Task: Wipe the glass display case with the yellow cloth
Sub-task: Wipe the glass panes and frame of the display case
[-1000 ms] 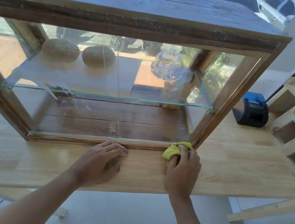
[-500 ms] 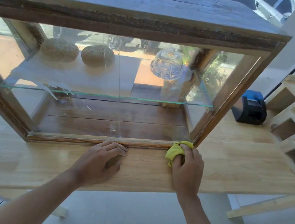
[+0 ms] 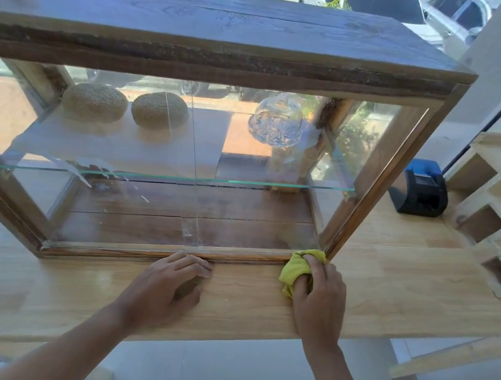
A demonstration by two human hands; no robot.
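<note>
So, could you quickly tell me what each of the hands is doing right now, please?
Left hand: holding nothing, fingers loosely curled, resting on the light wooden counter.
Right hand: closed on the bunched yellow cloth.

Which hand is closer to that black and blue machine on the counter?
The right hand, holding the yellow cloth at the case's bottom right corner. The machine sits further right. The left hand rests farther left.
</note>
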